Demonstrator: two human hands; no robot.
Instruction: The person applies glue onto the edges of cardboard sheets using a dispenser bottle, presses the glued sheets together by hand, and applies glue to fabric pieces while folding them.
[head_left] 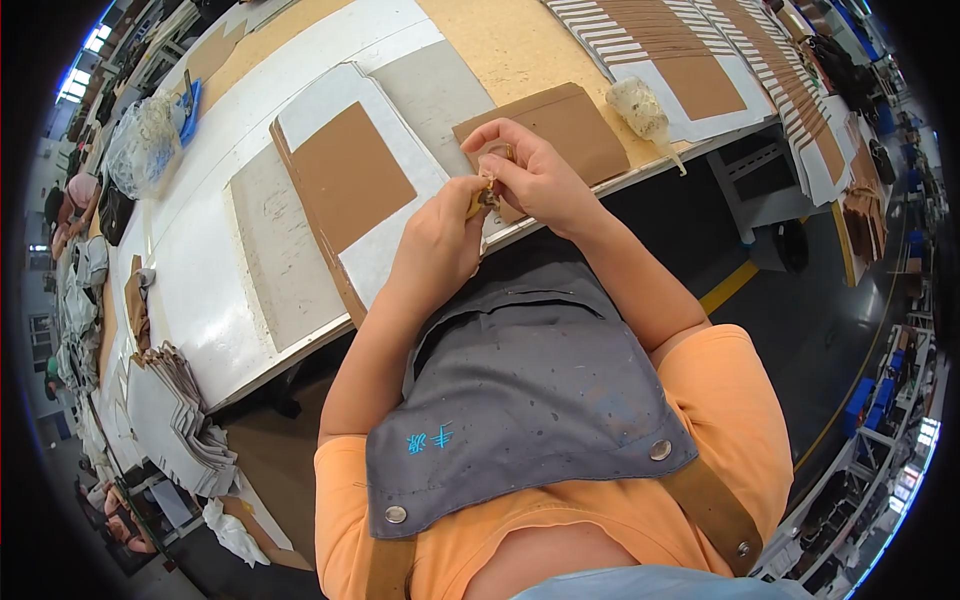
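Observation:
Over the table's front edge, my left hand is closed around a small yellowish object, mostly covered by the fingers. My right hand meets it there, thumb and index finger pinched at the object's upper end, the other fingers curled. What exactly the right fingertips hold is too small to make out. Just behind the hands lies a brown sheet stack. To the left, a brown rectangular piece rests on white sheets.
A clear bag lies near the table's edge. Striped rows of brown and white pieces are at the upper right. A crumpled plastic bag sits at the left; layered sheets hang lower left. People are visible at far left.

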